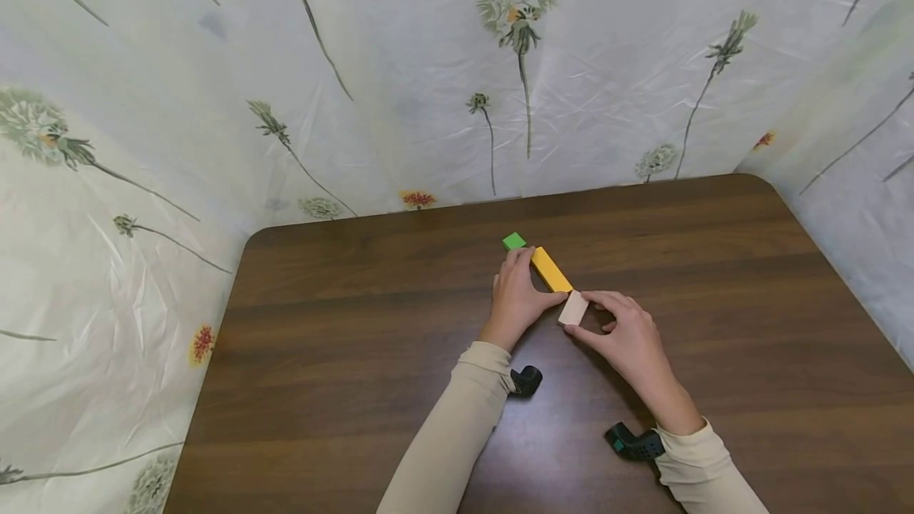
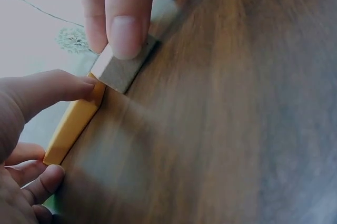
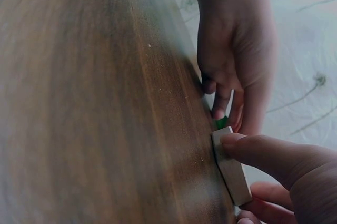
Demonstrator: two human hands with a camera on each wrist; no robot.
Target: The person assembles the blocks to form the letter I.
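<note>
A long yellow block (image 1: 551, 269) lies slantwise on the table. My left hand (image 1: 516, 300) grips it lengthwise, thumb at the near end and fingers at the far end. Close by that near end is a pale wooden block (image 1: 574, 308), set at an angle to the yellow one. My right hand (image 1: 630, 333) pinches the wooden block between thumb and fingers at its two ends. In the left wrist view the wooden block (image 2: 120, 71) meets the yellow block's corner. Beyond my left fingertips sits a green block (image 1: 513, 241), partly hidden by the hand.
The dark wooden table (image 1: 343, 387) has rounded far corners. Behind it and at both sides hangs a pale sheet (image 1: 400, 62) printed with dandelions. Black devices, one on the left wrist (image 1: 527, 381) and one on the right (image 1: 634, 443), stick out over the tabletop.
</note>
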